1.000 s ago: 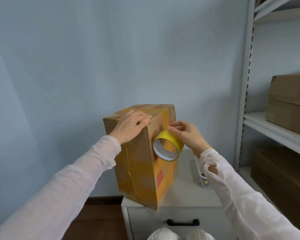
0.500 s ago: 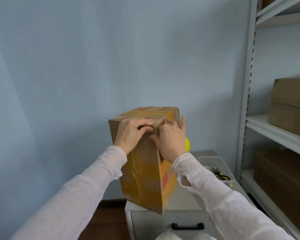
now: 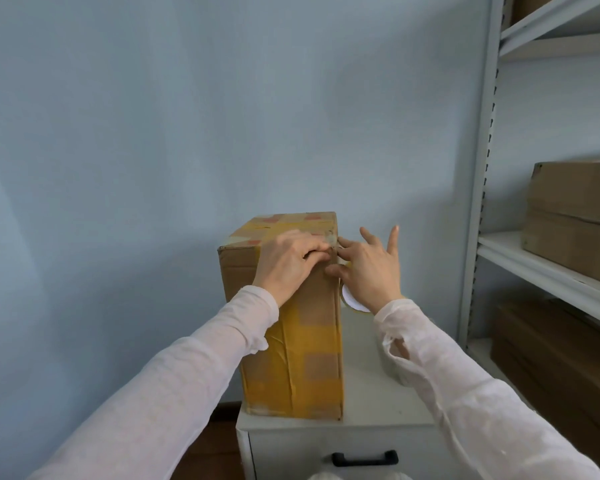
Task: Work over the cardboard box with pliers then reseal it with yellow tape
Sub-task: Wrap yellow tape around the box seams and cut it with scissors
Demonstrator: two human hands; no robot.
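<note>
The grip of the left hand (image 3: 288, 261) is being clenched over the top near edge of the cardboard box (image 3: 305, 358), with the fingers curled down onto a strip end at the right corner. The right hand (image 3: 368, 271) is being held released, fingers spread, with thumb and forefinger touching that same corner. The yellow tape roll (image 3: 352, 302) is being glimpsed just beneath its palm, and what is carrying it cannot be told. The box is being stood upright on the left of the desk (image 3: 364, 424), close to the near edge.

Three risks are being judged likely. The roll may be dropped if it is merely hanging by the strip. The strip may be creased or lifted if pressure is eased early. The tall box may be tipped off the near edge by a sideways pull.
</note>
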